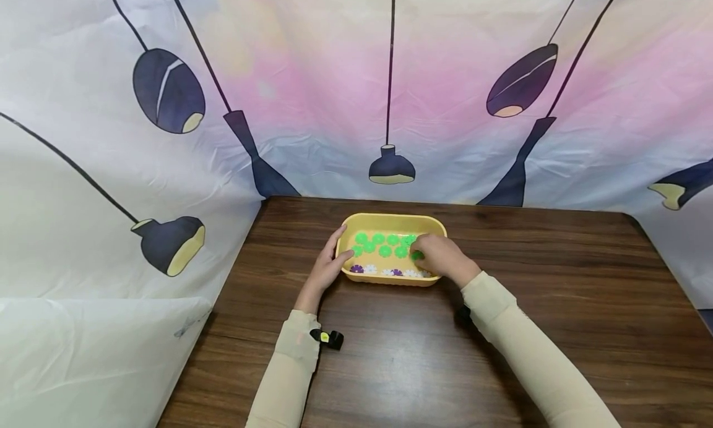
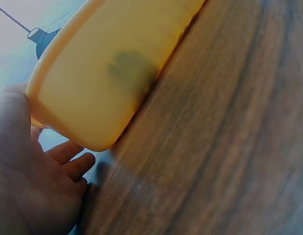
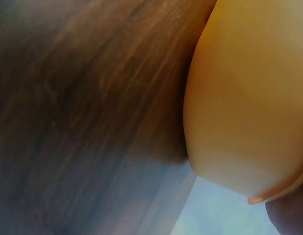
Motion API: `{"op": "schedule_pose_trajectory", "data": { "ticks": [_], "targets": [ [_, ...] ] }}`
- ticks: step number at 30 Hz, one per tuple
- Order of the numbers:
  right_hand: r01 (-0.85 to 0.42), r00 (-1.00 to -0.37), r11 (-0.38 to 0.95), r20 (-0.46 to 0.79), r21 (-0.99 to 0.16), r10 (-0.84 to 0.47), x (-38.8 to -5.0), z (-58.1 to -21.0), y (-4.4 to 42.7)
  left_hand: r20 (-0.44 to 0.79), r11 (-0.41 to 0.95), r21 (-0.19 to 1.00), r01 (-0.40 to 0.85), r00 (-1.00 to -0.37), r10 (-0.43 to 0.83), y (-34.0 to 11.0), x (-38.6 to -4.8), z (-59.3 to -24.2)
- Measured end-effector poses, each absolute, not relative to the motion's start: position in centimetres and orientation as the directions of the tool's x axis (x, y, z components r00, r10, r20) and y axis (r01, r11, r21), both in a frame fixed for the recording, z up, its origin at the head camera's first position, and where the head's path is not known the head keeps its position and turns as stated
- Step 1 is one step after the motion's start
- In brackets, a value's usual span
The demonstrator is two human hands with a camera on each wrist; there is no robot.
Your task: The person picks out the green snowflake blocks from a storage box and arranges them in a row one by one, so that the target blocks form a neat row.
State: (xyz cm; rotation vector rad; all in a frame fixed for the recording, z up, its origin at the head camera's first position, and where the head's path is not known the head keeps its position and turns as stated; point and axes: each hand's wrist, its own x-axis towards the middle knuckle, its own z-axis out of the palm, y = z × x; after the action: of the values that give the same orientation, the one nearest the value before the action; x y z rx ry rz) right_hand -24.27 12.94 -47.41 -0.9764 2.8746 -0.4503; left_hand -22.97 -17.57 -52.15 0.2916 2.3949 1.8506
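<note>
A yellow tray (image 1: 390, 281) stands on the table, with several green flower-shaped pieces (image 1: 385, 251) on its floor and a row of white and purple flower pieces (image 1: 397, 272) along its near side. My left hand (image 1: 328, 264) grips the tray's left end, thumb over the rim; the left wrist view shows the hand (image 2: 38, 181) at the tray wall (image 2: 87, 112). My right hand (image 1: 440, 255) reaches over the right end, its fingers down inside at a green piece (image 1: 416, 255); whether they pinch it is hidden. The right wrist view shows mostly the tray's outer wall (image 3: 249, 107).
The dark wooden table (image 1: 390, 366) extends around the tray. A cloth printed with hanging lamps (image 1: 334, 94) hangs behind the table and along its left side. Black wrist straps (image 1: 334, 339) are on the sleeves.
</note>
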Motion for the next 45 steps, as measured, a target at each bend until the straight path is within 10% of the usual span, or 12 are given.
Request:
{"op": "schedule_pose_trajectory", "data": {
  "ticks": [45],
  "targets": [
    [-0.589,-0.794,0.653,0.188,-0.476,-0.579,-24.1,-47.7,13.8,0.015,0.254,0.964,0.074,-0.974,0.226,-17.1,-21.0,-48.3]
  ]
}}
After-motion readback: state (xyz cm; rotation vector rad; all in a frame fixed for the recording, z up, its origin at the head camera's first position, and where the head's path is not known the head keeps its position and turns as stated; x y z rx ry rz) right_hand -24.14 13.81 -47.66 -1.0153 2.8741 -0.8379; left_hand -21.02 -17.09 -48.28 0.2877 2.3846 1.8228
